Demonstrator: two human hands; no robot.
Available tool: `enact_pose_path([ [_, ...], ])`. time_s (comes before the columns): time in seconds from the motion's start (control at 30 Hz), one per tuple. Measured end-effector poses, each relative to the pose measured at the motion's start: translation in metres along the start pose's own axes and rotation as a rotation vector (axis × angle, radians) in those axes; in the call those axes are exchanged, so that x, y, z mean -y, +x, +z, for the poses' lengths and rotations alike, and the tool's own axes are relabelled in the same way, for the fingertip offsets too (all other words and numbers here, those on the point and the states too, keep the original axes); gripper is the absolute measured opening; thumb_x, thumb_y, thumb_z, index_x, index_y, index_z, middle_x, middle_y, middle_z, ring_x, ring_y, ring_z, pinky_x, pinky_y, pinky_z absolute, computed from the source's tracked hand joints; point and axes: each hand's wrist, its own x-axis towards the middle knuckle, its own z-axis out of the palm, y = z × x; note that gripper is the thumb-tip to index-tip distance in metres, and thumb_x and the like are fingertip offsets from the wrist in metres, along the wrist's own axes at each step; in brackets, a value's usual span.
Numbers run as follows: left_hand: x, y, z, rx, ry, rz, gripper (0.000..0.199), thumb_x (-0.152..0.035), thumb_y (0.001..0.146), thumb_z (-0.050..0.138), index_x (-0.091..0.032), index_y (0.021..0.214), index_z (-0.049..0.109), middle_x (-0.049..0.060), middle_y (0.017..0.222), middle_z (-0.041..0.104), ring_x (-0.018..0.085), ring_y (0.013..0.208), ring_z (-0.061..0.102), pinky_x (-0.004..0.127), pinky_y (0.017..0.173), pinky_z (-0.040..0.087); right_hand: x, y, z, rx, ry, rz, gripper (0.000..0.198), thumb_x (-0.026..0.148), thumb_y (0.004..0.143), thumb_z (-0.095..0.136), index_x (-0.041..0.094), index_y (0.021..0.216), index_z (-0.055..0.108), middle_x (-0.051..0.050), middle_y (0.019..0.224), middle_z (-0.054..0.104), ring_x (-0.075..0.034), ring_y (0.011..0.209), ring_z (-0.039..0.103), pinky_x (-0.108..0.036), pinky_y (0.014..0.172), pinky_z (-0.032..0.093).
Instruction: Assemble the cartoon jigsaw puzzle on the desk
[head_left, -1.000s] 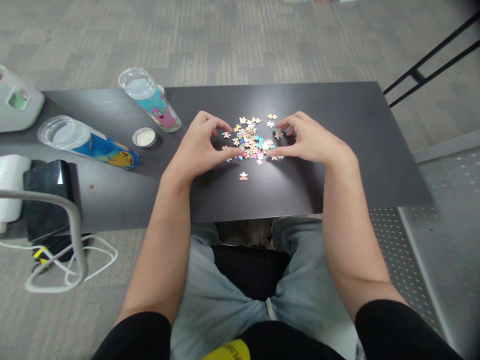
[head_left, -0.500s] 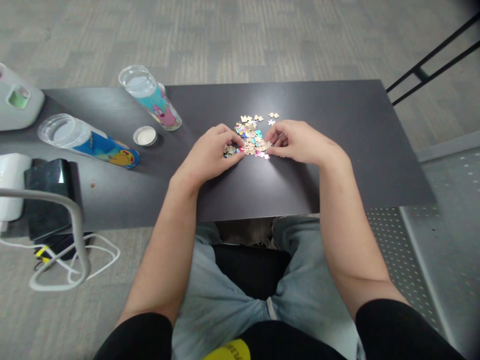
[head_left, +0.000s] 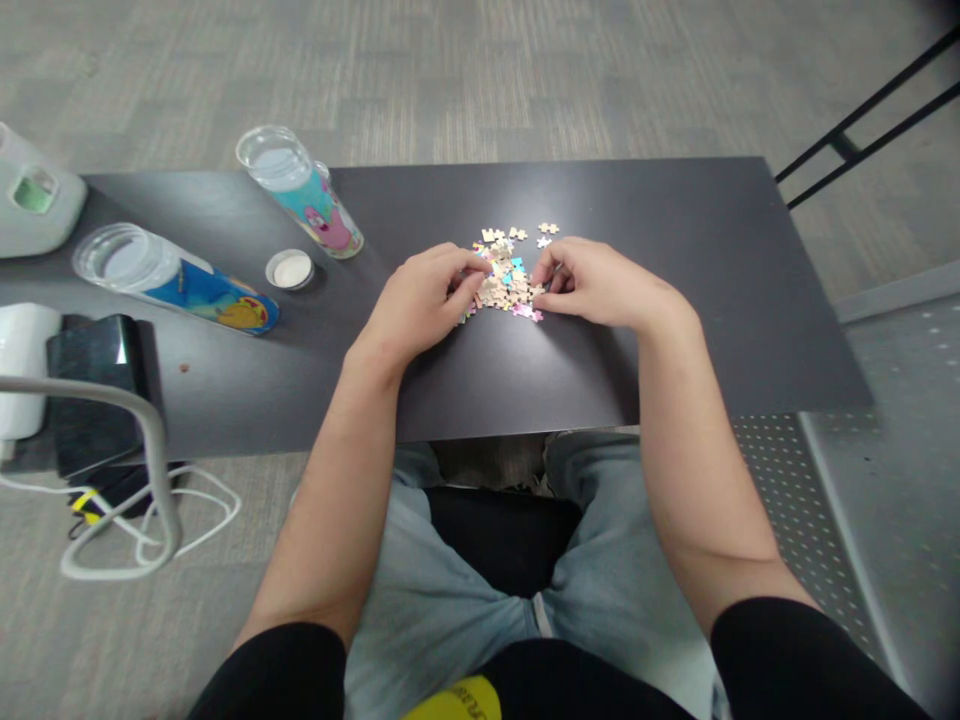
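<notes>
A small heap of jigsaw puzzle pieces (head_left: 504, 288) lies on the dark table, many with plain backs up, others coloured. My left hand (head_left: 429, 295) reaches over the heap's left side, thumb and fingers apart, with nothing visible held between them. At the right edge of the heap, my right hand (head_left: 596, 282) has thumb and forefinger closed on a pale puzzle piece (head_left: 537, 292). Its other fingers are curled in. A few loose pieces (head_left: 548, 229) lie just beyond the heap. My left hand hides part of the pile.
Left of my hands stand a teal-and-pink clear canister (head_left: 319, 205) and a blue canister (head_left: 202, 290), with a round white lid (head_left: 289, 270) between them. Farther left are a white container (head_left: 34, 200), a black glossy box (head_left: 97, 390) and a grey curved tube (head_left: 154, 450). The table (head_left: 720, 290) extends right.
My left hand has lifted slightly and shifted over the heap, its fingertips moving away from the pieces at the lower left. My right hand stays almost in place.
</notes>
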Motion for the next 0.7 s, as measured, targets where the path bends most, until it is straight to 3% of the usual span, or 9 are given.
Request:
enact_pose_path([
  [0.07,0.0,-0.001,-0.002,0.015,0.026,0.006,0.029,-0.041,0.113,0.079,-0.026,0.135,0.09,0.011,0.132,0.088,0.03,0.114,0.08,0.049,0.108,0.065,-0.002,0.0,0.001,-0.01,0.024,-0.003,0.028,0.024,0.091,0.099,0.03,0.1,0.073,-0.003,0.1,0.086,-0.028,0.092,0.076,-0.047,0.093,0.064],
  [0.17,-0.001,-0.003,0.0,0.062,0.105,0.022,0.062,-0.052,0.101,0.1,-0.029,0.157,0.085,0.014,0.154,0.084,0.038,0.137,0.078,0.057,0.127,0.062,-0.007,0.002,0.003,-0.069,0.049,-0.066,0.022,0.03,0.095,0.094,0.03,0.103,0.074,-0.003,0.097,0.085,-0.029,0.091,0.075,-0.048,0.093,0.063],
  [0.3,-0.011,-0.006,0.011,0.12,0.206,-0.014,0.095,-0.061,0.1,0.104,-0.029,0.183,0.07,0.021,0.189,0.067,0.05,0.176,0.059,0.067,0.147,0.046,-0.006,0.001,0.001,-0.175,0.114,-0.104,0.022,0.041,0.104,0.09,0.031,0.119,0.079,-0.007,0.115,0.09,-0.031,0.103,0.075,-0.054,0.104,0.066],
  [0.37,-0.019,-0.005,0.017,0.153,0.215,-0.032,0.102,-0.059,0.105,0.1,-0.026,0.193,0.06,0.024,0.2,0.057,0.052,0.185,0.049,0.069,0.151,0.04,-0.005,-0.001,-0.004,-0.184,0.103,-0.081,0.024,0.043,0.106,0.093,0.032,0.124,0.08,-0.008,0.129,0.091,-0.033,0.11,0.075,-0.057,0.113,0.066],
  [0.43,-0.025,-0.004,0.021,0.171,0.217,-0.037,0.091,-0.055,0.111,0.094,-0.026,0.191,0.061,0.023,0.198,0.06,0.05,0.183,0.053,0.069,0.149,0.041,-0.007,-0.003,-0.008,-0.161,0.036,-0.072,0.03,0.04,0.101,0.1,0.031,0.123,0.081,-0.011,0.138,0.088,-0.034,0.112,0.075,-0.06,0.116,0.066],
  [0.57,-0.031,0.002,0.022,0.153,0.257,-0.042,0.054,-0.045,0.118,0.085,-0.026,0.168,0.078,0.02,0.175,0.077,0.046,0.161,0.07,0.064,0.135,0.054,-0.016,-0.004,-0.01,-0.034,-0.09,-0.045,0.052,0.04,0.08,0.117,0.028,0.119,0.084,-0.012,0.132,0.079,-0.032,0.098,0.073,-0.059,0.103,0.07],
  [0.7,-0.03,0.006,0.022,0.134,0.278,-0.026,0.038,-0.036,0.12,0.078,-0.025,0.155,0.084,0.018,0.159,0.083,0.045,0.15,0.076,0.062,0.127,0.058,-0.017,0.0,0.001,-0.003,-0.128,-0.05,0.044,0.035,0.083,0.115,0.027,0.111,0.083,-0.011,0.128,0.077,-0.03,0.093,0.072,-0.057,0.099,0.07],
])
